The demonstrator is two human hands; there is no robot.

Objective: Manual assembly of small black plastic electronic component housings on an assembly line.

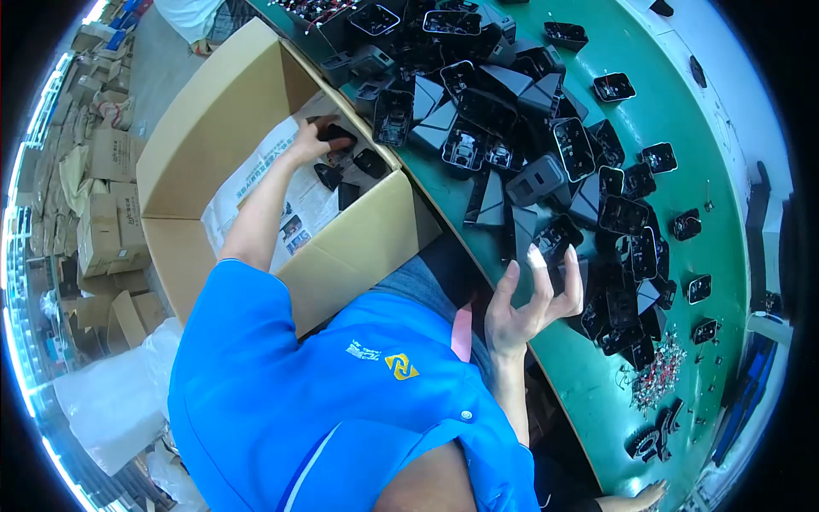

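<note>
My left hand [311, 143] reaches down into an open cardboard box [354, 235], its fingers and thumb around a black plastic housing [338, 135]. Other black housings [369, 163] lie close by on the printed paper [247, 192] lining the box. Over the edge of the green table, my right hand [531, 311] is held palm up with its fingers spread and nothing in it. White wrapping covers one of its fingertips. Just beyond those fingertips sits an open black housing [559, 235], at the near side of a large heap of similar housings [486, 111].
Single housings [614, 87] stand along the green table [554, 388]. A pile of small wired parts [657, 371] and black curved pieces [655, 439] lie nearer. Another person's hand [648, 495] rests at the lower right. Cartons [111, 226] are stacked at left.
</note>
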